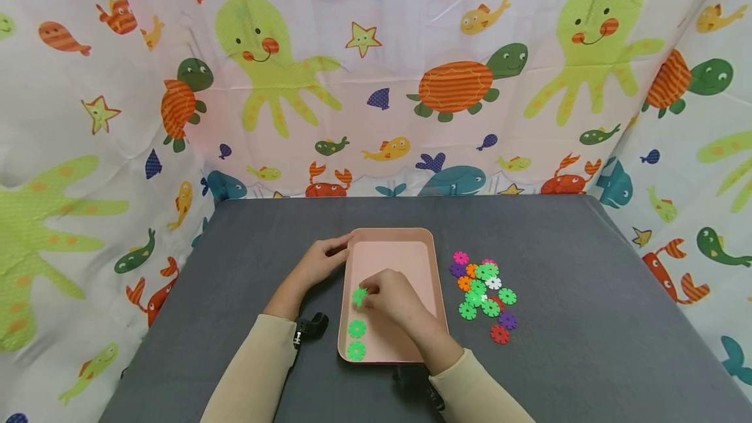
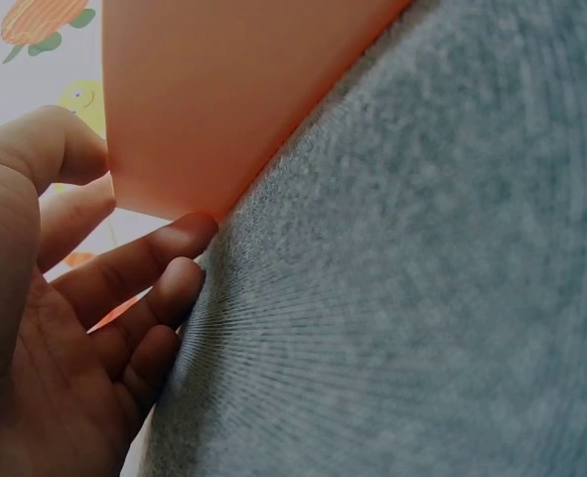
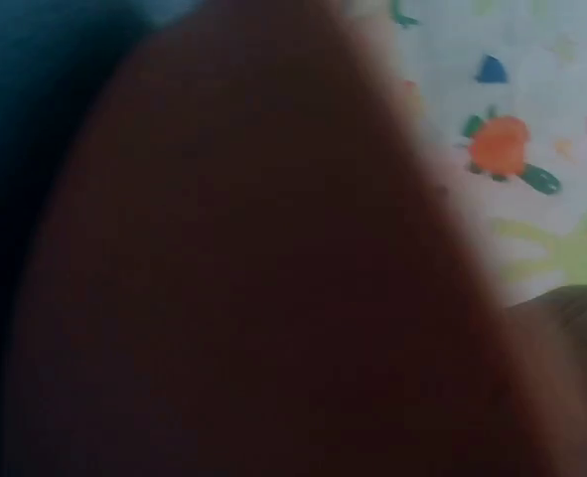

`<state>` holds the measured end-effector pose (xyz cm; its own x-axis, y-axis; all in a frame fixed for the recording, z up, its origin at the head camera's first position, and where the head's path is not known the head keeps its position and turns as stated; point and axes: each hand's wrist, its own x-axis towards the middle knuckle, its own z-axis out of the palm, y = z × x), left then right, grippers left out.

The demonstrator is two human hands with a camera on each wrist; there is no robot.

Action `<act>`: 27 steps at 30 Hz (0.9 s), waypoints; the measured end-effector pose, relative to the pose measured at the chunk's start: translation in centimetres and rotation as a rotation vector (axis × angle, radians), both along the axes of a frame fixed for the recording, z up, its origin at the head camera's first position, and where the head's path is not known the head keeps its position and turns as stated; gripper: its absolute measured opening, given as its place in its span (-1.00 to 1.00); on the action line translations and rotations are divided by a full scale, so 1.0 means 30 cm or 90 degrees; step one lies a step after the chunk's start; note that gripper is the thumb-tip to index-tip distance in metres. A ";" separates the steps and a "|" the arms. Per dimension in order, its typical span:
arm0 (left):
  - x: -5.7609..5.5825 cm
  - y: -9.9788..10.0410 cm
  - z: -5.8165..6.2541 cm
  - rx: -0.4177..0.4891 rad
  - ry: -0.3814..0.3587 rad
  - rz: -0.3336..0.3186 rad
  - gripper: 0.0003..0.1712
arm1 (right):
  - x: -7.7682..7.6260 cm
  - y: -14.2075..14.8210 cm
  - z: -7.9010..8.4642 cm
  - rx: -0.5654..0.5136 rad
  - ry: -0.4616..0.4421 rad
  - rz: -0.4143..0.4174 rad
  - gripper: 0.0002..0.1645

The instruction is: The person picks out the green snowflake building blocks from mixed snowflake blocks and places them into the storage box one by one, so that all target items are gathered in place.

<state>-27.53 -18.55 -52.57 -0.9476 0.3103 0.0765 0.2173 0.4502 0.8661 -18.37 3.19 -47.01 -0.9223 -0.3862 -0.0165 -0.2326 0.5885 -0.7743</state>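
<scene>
A shallow pink tray (image 1: 390, 266) lies on the dark grey table. My left hand (image 1: 320, 261) holds its left edge near the far corner; in the left wrist view, thumb and fingertips meet the tray wall (image 2: 214, 89). Over the tray's left side, my right hand (image 1: 395, 296) pinches a green notched plastic disc (image 1: 359, 297) between thumb and fingers. Two more green discs, a middle one (image 1: 356, 328) and a near one (image 1: 356, 350), lie along the tray's left side in a column. A dark blurred shape (image 3: 243, 258) fills most of the right wrist view.
Right of the tray lies a loose pile of notched discs (image 1: 477, 286) in green, orange, pink, purple, white and red. A red disc (image 1: 499, 334) lies at its near end. Behind the table (image 1: 564, 292) hangs a sea-animal curtain (image 1: 376, 83), which also covers both sides.
</scene>
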 end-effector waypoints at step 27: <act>-0.003 0.003 -0.003 -0.010 0.001 0.015 -0.48 | 0.006 0.042 0.047 0.089 0.086 0.029 -0.68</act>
<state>-27.61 -18.45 -52.65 -0.9544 0.2894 0.0728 0.2076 0.4687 0.8586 -18.19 4.44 -45.60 -0.9013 -0.4303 0.0498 -0.3577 0.6746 -0.6457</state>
